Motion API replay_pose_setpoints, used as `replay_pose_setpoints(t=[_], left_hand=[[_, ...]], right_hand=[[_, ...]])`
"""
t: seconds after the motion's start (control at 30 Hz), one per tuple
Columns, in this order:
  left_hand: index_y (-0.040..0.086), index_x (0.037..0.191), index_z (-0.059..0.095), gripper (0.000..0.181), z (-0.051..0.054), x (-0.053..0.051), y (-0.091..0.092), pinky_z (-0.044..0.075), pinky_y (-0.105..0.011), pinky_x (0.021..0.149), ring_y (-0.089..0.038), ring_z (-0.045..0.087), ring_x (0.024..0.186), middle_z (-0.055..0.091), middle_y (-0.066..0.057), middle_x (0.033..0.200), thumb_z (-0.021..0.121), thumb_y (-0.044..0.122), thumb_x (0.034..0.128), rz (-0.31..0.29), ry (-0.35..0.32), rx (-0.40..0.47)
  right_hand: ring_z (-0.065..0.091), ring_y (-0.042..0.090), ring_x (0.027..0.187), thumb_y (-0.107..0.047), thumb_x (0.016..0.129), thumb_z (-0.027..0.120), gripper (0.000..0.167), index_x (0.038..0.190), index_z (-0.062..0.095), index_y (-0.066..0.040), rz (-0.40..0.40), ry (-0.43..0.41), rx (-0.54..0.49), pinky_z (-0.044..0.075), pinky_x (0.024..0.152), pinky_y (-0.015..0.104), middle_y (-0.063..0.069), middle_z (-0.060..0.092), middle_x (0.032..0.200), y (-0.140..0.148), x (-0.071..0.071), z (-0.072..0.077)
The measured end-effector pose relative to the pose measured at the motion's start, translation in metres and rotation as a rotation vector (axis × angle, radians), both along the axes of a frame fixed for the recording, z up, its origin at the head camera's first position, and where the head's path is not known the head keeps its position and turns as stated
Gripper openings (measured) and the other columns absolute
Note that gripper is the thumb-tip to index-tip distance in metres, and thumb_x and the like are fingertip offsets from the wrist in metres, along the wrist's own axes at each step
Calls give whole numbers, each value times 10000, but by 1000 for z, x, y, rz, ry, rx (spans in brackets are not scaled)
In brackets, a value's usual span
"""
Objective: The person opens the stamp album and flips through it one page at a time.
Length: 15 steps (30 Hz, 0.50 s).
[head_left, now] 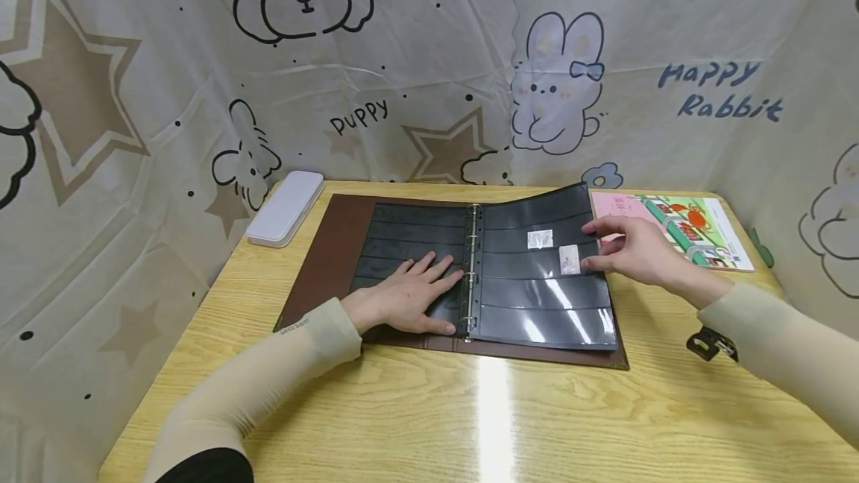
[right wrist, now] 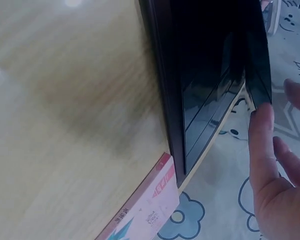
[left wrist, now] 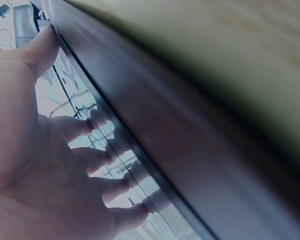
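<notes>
A brown ring binder [head_left: 312,259] lies spread on the table with black pocket pages. My left hand [head_left: 409,295] rests flat, fingers spread, on the left page [head_left: 396,229]; in the left wrist view that hand [left wrist: 55,150] shows its palm side over the glossy page. At the outer edge of the right page [head_left: 517,289], my right hand [head_left: 634,250] pinches the sheet, whose upper corner is raised. The right wrist view shows the right hand [right wrist: 275,175] at the lifted sheet [right wrist: 257,65]. Two small stamps [head_left: 540,238] [head_left: 569,259] sit in the right page's pockets.
A white case [head_left: 286,207] stands at the table's back left. A pink and green booklet [head_left: 698,229] lies right of the binder, partly behind my right hand. A small black object [head_left: 711,344] is beside my right forearm. Patterned cloth [head_left: 429,58] hangs behind the table.
</notes>
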State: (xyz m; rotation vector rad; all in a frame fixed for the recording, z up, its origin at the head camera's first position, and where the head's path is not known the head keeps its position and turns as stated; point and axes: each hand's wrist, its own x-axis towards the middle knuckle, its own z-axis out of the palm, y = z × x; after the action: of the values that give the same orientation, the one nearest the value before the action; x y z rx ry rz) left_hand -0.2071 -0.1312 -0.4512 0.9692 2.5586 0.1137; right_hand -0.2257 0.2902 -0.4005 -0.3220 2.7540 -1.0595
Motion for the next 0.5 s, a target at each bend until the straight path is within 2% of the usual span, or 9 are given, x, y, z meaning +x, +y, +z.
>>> replay_pose_setpoints(t=[0.1, 0.2, 0.33, 0.5], left_hand=[[286, 1830, 154, 1022, 0, 0, 0, 148, -704, 1415, -405, 26, 1796, 34, -74, 1927, 624, 749, 1048, -1, 2, -3], [284, 1830, 158, 1021, 0, 1, 0, 149, -708, 1414, -411, 29, 1795, 39, -78, 1927, 625, 747, 1048, -3, 3, -2], [283, 1829, 164, 1019, 0, 1, 0, 153, -712, 1411, -417, 34, 1794, 43, -82, 1926, 629, 744, 1048, -2, 3, 3], [282, 1829, 162, 1023, 0, 0, 0, 154, -713, 1410, -416, 30, 1794, 40, -79, 1926, 632, 743, 1046, -6, 2, 8]], right_hand=[[745, -5, 875, -50, 929, 889, 618, 1483, 644, 75, -15, -60, -86, 688, 736, 294, 338, 675, 1365, 2, 10, 0], [742, -10, 827, 29, 941, 826, 572, 1479, 640, 82, -36, -94, -146, 710, 760, 356, 254, 680, 1231, 1, 16, 1], [726, 16, 814, 17, 964, 811, 536, 1475, 650, 54, -59, -119, -164, 712, 771, 360, 106, 684, 1066, -2, 18, 2], [697, 16, 783, -34, 982, 823, 545, 1484, 635, 67, -59, -136, -154, 699, 739, 313, 25, 678, 984, -2, 16, -1]])
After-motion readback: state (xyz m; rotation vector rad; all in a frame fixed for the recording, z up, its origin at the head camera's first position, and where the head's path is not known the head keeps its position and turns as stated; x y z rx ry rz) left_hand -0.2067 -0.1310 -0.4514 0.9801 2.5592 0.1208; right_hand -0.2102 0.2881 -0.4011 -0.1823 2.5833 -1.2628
